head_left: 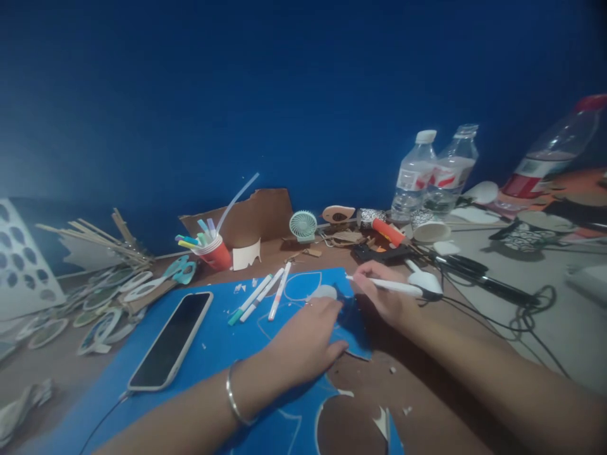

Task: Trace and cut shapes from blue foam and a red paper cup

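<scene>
My right hand (379, 291) is closed around a white corded pen-shaped tool (401, 287), its narrow tip pointing left over the edge of a blue sheet (190, 404). Pale curved outlines are drawn on the sheet, and a rounded hole is cut in its lower right part. Pressed palm-down on the sheet is my left hand (303, 338), thumb apart from the fingers. A whitish round piece (323, 292) lies at its fingertips, partly covered. Several white markers (279, 291) rest on the sheet beyond this hand.
A phone (173, 341) lies on the sheet's left side. Behind stand a red cup (215, 256) of markers, a small fan (303, 225) and plastic bottles (415, 170). Scissors (180, 270) and cut rings (50, 333) are at left. Black cords (497, 325) run at right.
</scene>
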Tool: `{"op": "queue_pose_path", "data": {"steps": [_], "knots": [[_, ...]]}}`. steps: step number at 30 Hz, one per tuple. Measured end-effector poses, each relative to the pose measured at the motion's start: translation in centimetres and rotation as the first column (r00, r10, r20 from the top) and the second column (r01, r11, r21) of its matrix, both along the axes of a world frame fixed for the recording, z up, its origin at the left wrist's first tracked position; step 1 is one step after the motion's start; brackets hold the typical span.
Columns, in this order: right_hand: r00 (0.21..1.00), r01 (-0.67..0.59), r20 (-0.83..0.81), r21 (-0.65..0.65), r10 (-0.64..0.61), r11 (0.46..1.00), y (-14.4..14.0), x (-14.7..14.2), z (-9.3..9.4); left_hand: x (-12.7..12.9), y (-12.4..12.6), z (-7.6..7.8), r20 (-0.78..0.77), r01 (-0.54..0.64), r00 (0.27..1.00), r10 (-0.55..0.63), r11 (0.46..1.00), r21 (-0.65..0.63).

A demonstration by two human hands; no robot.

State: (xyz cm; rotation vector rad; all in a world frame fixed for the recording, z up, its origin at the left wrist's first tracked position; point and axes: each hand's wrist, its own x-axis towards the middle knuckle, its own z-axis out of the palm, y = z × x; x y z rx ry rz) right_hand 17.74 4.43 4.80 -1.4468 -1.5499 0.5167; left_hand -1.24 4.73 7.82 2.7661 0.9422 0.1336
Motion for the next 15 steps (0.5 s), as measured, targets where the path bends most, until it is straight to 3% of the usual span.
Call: {"op": "queue_pose_path", "data": {"steps": [3,6,11,15], "knots": [[0.995,0.014,0.101,0.076,-0.021,0.997,0.5,0.4,-0.7,1.3,-0.2,-0.9,0.006,-0.013,1.000,0.013,1.000,0.025],[0.947,-0.084,0.321,0.167,0.026,0.982,1.5,0.9,-1.4,1.6,-0.5,-1.7,0.016,-0.014,1.000,0.013,0.999,0.032],[0.845,-0.242,0.512,0.107,0.155,0.964,2.5,1.3,-2.1,1.5,-0.7,-1.8,-0.010,0.011,1.000,-0.011,1.000,0.017],[0.787,-0.265,0.592,0.067,0.176,0.962,2.8,1.5,-2.3,1.7,-0.5,-1.6,0.009,0.000,1.000,0.000,1.000,-0.025]]}}
